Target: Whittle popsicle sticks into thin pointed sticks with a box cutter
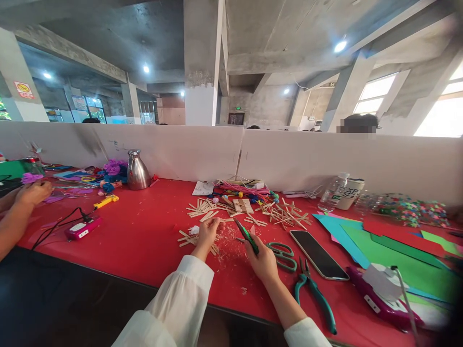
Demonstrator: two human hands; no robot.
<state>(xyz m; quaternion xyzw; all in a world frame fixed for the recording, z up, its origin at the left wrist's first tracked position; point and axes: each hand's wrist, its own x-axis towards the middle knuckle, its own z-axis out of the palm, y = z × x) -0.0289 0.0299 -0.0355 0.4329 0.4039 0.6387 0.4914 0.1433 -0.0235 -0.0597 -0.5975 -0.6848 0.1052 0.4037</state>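
Note:
My left hand [207, 233] is closed in a pinch on a flat wooden craft stick [221, 220] held just above the red table [144, 236]. My right hand [263, 260] grips a green utility knife [246, 235], its blade end pointing up and left toward the stick. Wood shavings [227, 241] and loose stick pieces [186, 238] lie under and between the hands. A heap of more sticks [285, 215] sits just beyond.
Green scissors [282, 255], teal pliers [315, 297] and a black phone [318, 254] lie right of my right hand. Coloured paper sheets [398, 246] and a pink glue gun [379, 299] are far right. Another person's hand [32, 193], a pink device [83, 227] and a metal jug [137, 169] are left.

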